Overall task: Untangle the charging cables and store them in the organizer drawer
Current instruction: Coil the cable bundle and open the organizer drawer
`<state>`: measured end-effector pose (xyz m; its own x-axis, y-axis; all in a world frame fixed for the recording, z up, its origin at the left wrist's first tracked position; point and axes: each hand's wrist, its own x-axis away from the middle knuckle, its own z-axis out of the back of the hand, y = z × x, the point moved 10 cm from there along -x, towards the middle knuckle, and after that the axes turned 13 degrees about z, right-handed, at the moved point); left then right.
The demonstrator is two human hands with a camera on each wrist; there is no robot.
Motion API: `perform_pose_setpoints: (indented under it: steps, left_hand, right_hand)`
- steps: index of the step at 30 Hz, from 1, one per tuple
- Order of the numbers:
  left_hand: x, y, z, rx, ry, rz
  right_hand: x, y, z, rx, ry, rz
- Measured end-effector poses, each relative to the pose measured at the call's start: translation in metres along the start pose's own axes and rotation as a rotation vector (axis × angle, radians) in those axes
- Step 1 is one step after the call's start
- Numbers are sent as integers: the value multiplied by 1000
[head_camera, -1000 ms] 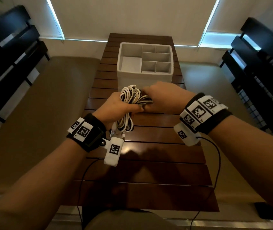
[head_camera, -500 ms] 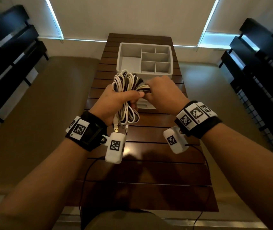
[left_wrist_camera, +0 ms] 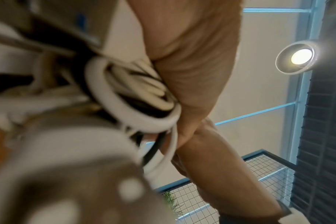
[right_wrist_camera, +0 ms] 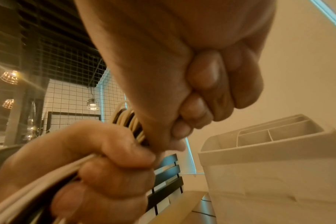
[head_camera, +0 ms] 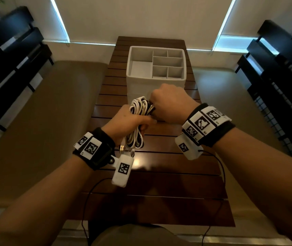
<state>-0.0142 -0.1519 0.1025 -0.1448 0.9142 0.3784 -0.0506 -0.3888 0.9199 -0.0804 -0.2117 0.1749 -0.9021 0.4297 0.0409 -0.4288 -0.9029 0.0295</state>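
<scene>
A bundle of white and black charging cables [head_camera: 139, 110] hangs in the air above the table, just in front of the white organizer [head_camera: 138, 84]. My left hand [head_camera: 125, 124] grips the bundle round its middle, and loops with a USB plug [head_camera: 122, 148] dangle below the fist. My right hand [head_camera: 170, 103] holds the bundle's upper right side with curled fingers. The right wrist view shows both fists closed on the cables [right_wrist_camera: 130, 121], with the organizer [right_wrist_camera: 259, 166] to the right. White loops [left_wrist_camera: 136, 109] fill the left wrist view beside the right hand [left_wrist_camera: 192, 75].
The organizer has one large compartment on the left and several small ones on the right, none with anything showing inside. It stands on a dark slatted wooden table [head_camera: 159, 183]. Black slatted chairs [head_camera: 8, 59] stand on both sides.
Both hands have come down and back toward me with the bundle, which was raised level with the organizer's front half a second ago. Both grips are unchanged.
</scene>
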Motion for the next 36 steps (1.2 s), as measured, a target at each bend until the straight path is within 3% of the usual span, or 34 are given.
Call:
perform_pose_setpoints:
  steps: [3,7,10,13,17,20,26,31,36]
  left_hand:
    - [-1,4,8,20,92,-60]
    - [-1,6,13,121,87,-87]
    - [-2,1,14,210,76,-63]
    - [-6,-6,10,399,5,-15]
    - [-8,-6,-18,412,-93,19]
    - [-4,-7,-32,380,-99,36]
    - [0,7,-23,178,-27,-9]
    - [-1,11,-30,176,-19,-79]
    - [-3,7,-30,128,56,-107]
  right_hand:
    - [-1,5,-6,-48,72,-21]
    - [5,20,-4,-312,164,103]
    - [20,46,1,-845,105,84]
    - [30,60,-1,-1394,386,-59]
    - [13,7,-40,-1760,333,-138]
    - [1,-6,-29,-2054,367,-118]
    - [1,1,-24,-2040,468,-189]
    - [4,19,-21,-1734,695,-366]
    - [2,17,-22,-1669,733,-337]
